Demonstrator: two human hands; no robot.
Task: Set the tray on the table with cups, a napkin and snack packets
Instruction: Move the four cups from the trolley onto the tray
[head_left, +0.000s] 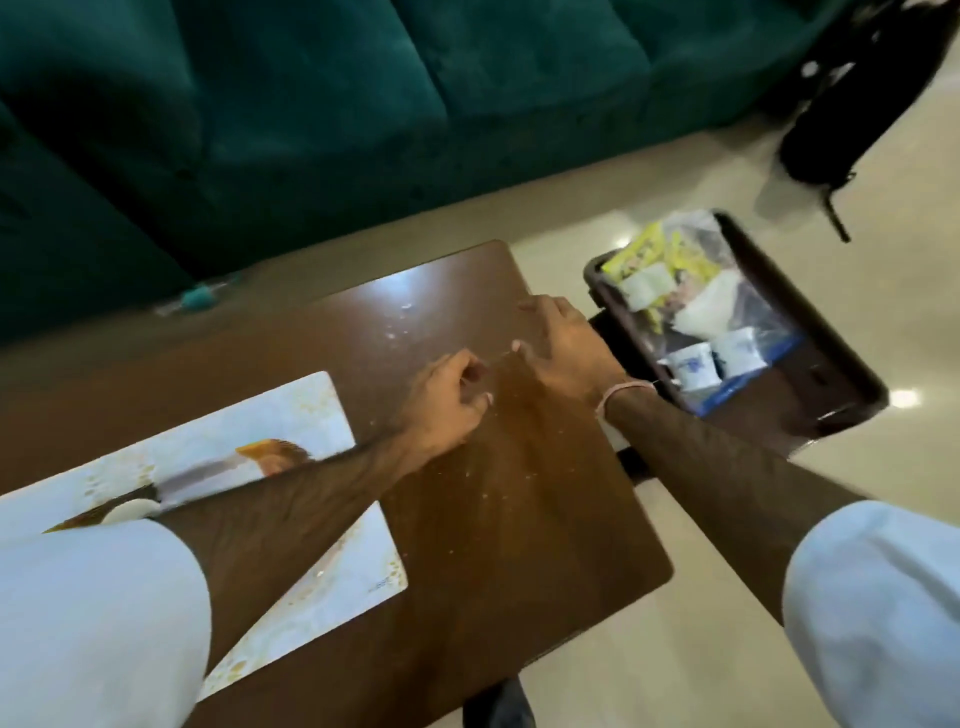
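A dark tray (789, 301) rests on a low dark surface just past the right edge of the brown table (519, 519). In it are two white cups with blue print (693, 366), yellow snack packets (649, 254), a white napkin (714, 306) and a clear plastic bag. My right hand (563, 348) lies flat on the table near its right edge, fingers spread, just left of the tray and holding nothing. My left hand (449, 402) hovers over the table beside it with fingers curled in; I see nothing in it.
A white placemat (311, 415) with a blurred orange and grey print covers the table's left part. White crumbs dot the tabletop. A green sofa (311, 130) stands behind the table. A black bag (841, 114) sits on the pale floor at the upper right.
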